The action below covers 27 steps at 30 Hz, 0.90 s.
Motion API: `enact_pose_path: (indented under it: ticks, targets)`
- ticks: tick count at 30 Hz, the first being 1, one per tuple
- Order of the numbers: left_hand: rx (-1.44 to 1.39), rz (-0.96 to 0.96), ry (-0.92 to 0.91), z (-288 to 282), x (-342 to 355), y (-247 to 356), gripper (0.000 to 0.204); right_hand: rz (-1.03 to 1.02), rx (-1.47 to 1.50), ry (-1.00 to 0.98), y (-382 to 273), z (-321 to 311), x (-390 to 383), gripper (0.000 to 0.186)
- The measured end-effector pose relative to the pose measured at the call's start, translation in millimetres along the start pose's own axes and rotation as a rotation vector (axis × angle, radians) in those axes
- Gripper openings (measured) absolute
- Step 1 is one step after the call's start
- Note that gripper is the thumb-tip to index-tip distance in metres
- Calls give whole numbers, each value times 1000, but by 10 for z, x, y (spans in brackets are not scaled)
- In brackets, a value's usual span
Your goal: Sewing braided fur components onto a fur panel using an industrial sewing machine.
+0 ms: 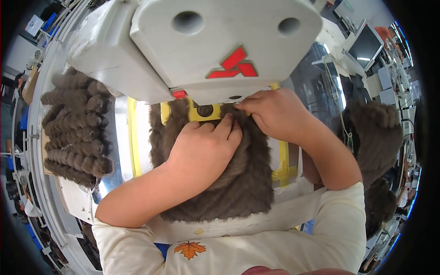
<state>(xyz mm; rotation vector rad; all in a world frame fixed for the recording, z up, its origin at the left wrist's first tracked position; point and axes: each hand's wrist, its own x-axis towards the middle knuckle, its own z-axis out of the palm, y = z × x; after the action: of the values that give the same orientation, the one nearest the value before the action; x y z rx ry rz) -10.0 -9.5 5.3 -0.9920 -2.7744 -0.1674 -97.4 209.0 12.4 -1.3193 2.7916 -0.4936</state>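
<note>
A piece of brown fur (229, 192) lies in front of me under the white head of a sewing machine (256, 50). A yellow plate (211, 113) with a round opening rests on the fur beneath that head. My left hand (201, 146) is palm down on the fur, fingers bent against the plate's near edge, thumb and forefinger close together on the pile. From the right, my right hand (275, 112) reaches to the plate's right end, its fingertips drawn together at the fur. The machine head partly covers the work area by those fingertips.
Rolled brown fur strips (78, 133) are stacked on the left. More brown fur (378, 137) hangs or lies at the right. Yellow tape (133, 137) runs along the white work surface. A monitor (365, 46) stands at the back right, with a thin cord below it.
</note>
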Motion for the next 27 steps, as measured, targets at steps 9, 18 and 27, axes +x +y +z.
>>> enact_pose_path:
  ticks: [9, 18, 27]
  targets:
    - [34, -8, -36, 10, -20, 30, 42, -13, -3, 10, 50, 4, 79, 34]
    - [-31, -22, -55, 1, 4, -32, 45, 16, -7, 18, 129, -28, 188, 34]
    - [7, -42, -95, 9, 87, -87, 43, -147, -158, 157, 308, 6, 270, 20]
